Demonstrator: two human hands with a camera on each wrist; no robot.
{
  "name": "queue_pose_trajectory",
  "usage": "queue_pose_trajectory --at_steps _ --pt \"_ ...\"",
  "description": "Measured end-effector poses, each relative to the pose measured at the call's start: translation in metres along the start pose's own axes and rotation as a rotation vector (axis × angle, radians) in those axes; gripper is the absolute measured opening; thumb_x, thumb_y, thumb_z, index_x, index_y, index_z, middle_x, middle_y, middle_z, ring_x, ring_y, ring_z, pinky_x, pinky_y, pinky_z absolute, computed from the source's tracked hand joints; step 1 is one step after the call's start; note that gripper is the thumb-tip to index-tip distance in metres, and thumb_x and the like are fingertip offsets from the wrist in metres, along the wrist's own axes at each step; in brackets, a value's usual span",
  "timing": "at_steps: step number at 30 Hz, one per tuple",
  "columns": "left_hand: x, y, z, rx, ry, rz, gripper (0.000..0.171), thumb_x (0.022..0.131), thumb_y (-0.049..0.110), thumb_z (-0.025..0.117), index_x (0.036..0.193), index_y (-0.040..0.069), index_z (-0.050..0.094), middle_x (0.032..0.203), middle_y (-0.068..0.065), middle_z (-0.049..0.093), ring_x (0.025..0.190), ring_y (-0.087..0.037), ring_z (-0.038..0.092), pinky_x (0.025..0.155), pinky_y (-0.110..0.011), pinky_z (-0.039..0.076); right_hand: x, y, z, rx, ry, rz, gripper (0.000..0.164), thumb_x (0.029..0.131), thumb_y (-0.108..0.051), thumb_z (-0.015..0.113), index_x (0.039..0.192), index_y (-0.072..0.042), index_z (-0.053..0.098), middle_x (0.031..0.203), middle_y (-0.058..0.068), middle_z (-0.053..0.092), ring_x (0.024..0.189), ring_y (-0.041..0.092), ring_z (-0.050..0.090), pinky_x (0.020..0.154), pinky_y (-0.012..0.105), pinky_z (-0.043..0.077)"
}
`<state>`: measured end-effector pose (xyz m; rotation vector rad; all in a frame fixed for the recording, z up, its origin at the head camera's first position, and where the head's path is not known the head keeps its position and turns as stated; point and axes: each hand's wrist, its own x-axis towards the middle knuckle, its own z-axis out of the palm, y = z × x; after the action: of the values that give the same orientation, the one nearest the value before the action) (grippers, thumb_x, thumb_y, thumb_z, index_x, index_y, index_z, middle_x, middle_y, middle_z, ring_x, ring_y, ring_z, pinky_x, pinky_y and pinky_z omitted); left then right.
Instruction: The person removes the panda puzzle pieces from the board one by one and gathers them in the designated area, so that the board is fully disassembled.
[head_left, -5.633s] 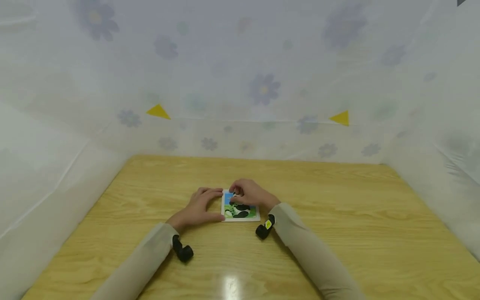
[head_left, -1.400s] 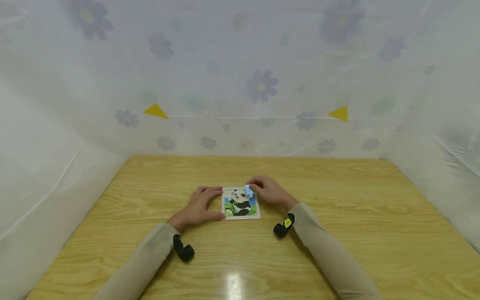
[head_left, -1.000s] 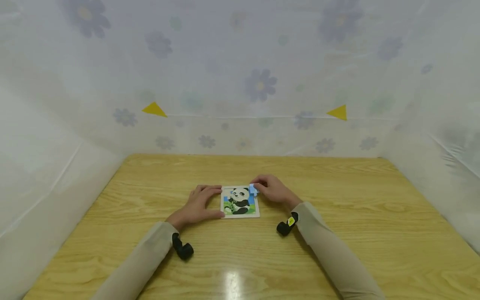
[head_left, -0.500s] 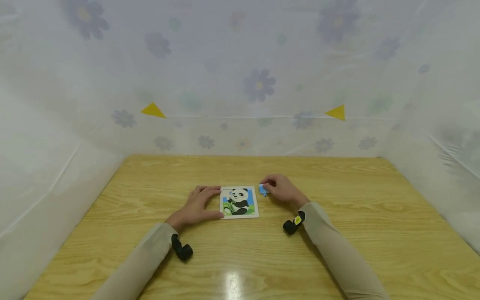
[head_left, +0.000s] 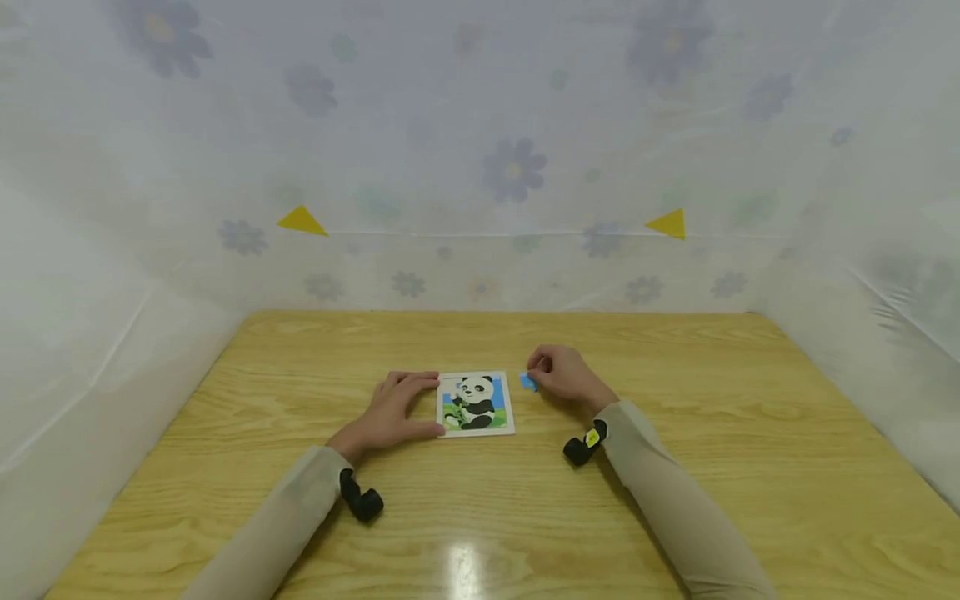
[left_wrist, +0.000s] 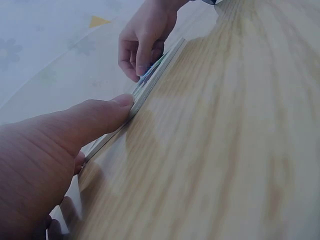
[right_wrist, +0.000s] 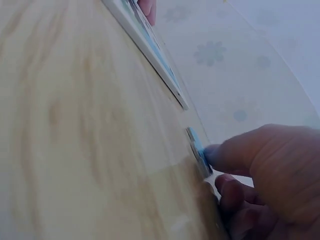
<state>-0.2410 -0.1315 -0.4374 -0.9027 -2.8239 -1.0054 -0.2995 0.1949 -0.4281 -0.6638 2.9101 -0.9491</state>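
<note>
A square panda jigsaw puzzle (head_left: 476, 408) in a white-edged tray lies flat on the table. Pale patches show at its upper corners, around the panda's head. My left hand (head_left: 390, 417) rests at the tray's left side, thumb and fingers spread and fairly straight. In the left wrist view its thumb (left_wrist: 112, 111) touches the tray's edge. Just right of the tray, my right hand (head_left: 564, 375) pinches a small blue puzzle piece (head_left: 528, 382). Seen from the right wrist, the thumb (right_wrist: 232, 155) lies on the piece (right_wrist: 199, 150), low over the wood; whether it touches the table I cannot tell.
The wooden table (head_left: 465, 508) spreads around the tray on all sides. White flowered sheeting (head_left: 480, 275) encloses its back and sides, with two yellow triangles (head_left: 666, 224) on the back sheet. Each wrist wears a black camera band (head_left: 585, 446).
The right hand has lifted the blue puzzle piece away from the tray's upper right corner and carried it right, down near the table. My left hand keeps its place at the tray's left side.
</note>
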Motion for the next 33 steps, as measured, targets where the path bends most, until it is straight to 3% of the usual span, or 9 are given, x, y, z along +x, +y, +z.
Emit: queue_pose_trajectory --at_steps 7,13,23,28,33 --pt "-0.001 0.001 0.001 -0.012 0.001 0.001 0.075 0.079 0.045 0.076 0.139 0.008 0.051 0.150 -0.006 0.042 0.130 -0.030 0.033 0.100 -0.055 0.023 0.000 -0.004 0.004 -0.028 0.071 0.056 0.006 0.089 -0.010 0.061 0.089 -0.006 0.066 0.077 0.006 0.062 0.065 0.014 0.052 0.063 0.028 0.043" --pt "-0.002 -0.001 0.001 -0.015 0.011 0.002 0.074 0.079 0.045 0.076 0.138 0.008 0.051 0.149 -0.006 0.042 0.128 -0.030 0.033 0.099 -0.054 0.023 -0.001 -0.011 0.004 -0.055 0.095 0.053 0.005 0.087 -0.007 0.060 0.087 -0.005 0.065 0.074 0.006 0.061 0.064 0.014 0.051 0.061 0.028 0.043" --pt "-0.002 0.001 0.001 -0.016 0.007 0.001 0.075 0.079 0.044 0.077 0.139 0.008 0.050 0.150 -0.006 0.041 0.129 -0.029 0.033 0.100 -0.054 0.023 -0.002 -0.011 0.002 0.021 0.085 0.118 0.013 0.095 -0.013 0.053 0.099 -0.003 0.059 0.081 0.009 0.059 0.068 0.018 0.052 0.062 0.031 0.043" --pt "0.000 0.002 0.001 -0.029 0.000 0.012 0.075 0.079 0.043 0.077 0.139 0.007 0.050 0.150 -0.008 0.040 0.129 -0.030 0.032 0.100 -0.055 0.022 0.001 -0.008 0.003 0.063 0.140 0.062 0.012 0.095 -0.012 0.055 0.098 -0.003 0.062 0.073 0.006 0.056 0.062 0.016 0.049 0.060 0.030 0.041" --pt "0.000 0.001 0.001 -0.015 0.004 0.016 0.074 0.079 0.041 0.077 0.139 0.006 0.050 0.150 -0.008 0.041 0.131 -0.031 0.032 0.101 -0.055 0.021 0.004 -0.009 0.005 0.102 0.124 -0.054 0.010 0.095 -0.010 0.058 0.098 -0.003 0.064 0.066 0.002 0.049 0.056 0.012 0.042 0.056 0.026 0.036"
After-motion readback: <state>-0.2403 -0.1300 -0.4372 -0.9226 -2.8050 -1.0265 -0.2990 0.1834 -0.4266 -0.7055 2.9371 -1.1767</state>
